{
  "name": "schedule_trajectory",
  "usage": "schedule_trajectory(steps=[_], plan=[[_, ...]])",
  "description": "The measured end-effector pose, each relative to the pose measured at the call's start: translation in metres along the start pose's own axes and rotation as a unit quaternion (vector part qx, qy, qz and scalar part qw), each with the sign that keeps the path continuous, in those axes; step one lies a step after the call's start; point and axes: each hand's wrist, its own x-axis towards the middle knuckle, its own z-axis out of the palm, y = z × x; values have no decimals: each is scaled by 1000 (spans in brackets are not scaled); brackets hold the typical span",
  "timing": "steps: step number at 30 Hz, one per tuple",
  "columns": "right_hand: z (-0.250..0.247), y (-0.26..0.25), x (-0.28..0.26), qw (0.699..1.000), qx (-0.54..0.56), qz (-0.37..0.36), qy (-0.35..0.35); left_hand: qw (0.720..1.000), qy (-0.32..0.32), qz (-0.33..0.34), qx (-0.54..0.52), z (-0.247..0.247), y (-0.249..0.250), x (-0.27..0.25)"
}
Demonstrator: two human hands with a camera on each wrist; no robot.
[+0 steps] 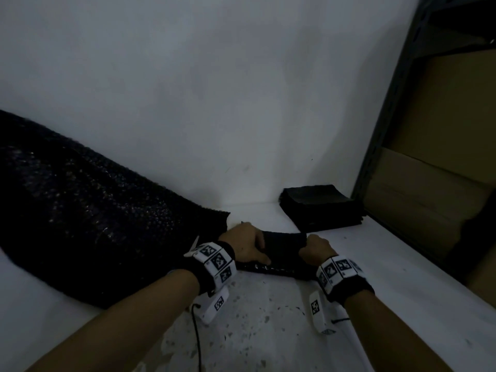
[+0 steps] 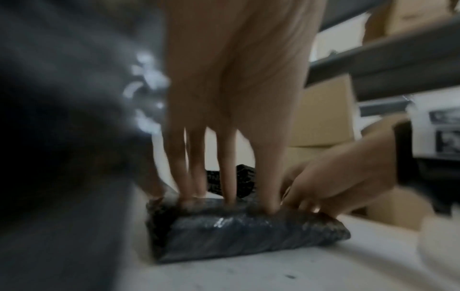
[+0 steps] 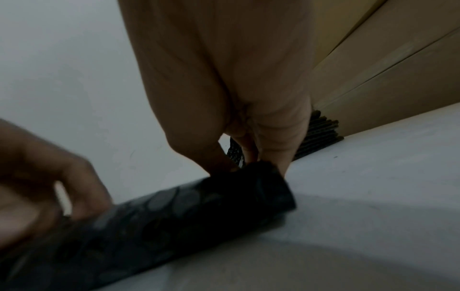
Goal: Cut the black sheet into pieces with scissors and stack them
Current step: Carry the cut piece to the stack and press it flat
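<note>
On the white table [image 1: 375,277] both hands work a folded black piece [image 1: 284,251]; the left hand [image 1: 245,244] presses it with straight fingers; the right hand [image 1: 315,251] pinches its end; the stack [image 1: 319,208] sits near behind; the big black sheet [image 1: 80,210] lies left.

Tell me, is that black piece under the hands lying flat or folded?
Folded. The black piece is doubled over in a thick roll, left hand pressing it, right hand pinching its end.
</note>
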Motion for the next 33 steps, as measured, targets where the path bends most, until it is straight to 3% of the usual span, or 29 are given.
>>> schedule_trajectory(steps=[3,10,14,19,22,23,24,26,27,30,33], plan=[[0,-4,-3,1000,-25,-7,11,996,-90,8,1,6,-2,2],[2,-4,-15,988,-140,-21,54,992,-99,10,75,13,2,4],[-13,-11,-18,988,-141,-29,-48,991,-89,8,101,14,4,6],[-9,-10,-13,996,7,29,-82,992,-72,23,100,19,4,6],[-9,-6,-17,994,49,86,47,994,-48,24,92,26,1,5],[-15,-8,-27,986,94,128,58,996,-38,21,84,27,0,5],[-15,-15,-28,974,185,120,50,997,-35,11,73,29,-3,8],[-20,-15,-25,934,349,32,-69,999,-18,-14,35,28,-5,11],[-27,-17,-35,920,381,14,-88,999,-3,-31,8,26,-3,10],[-44,-25,-43,890,449,-40,-73,987,57,-119,-94,19,1,14],[-59,-28,-42,874,475,-82,-60,947,68,-204,-239,7,13,19]])
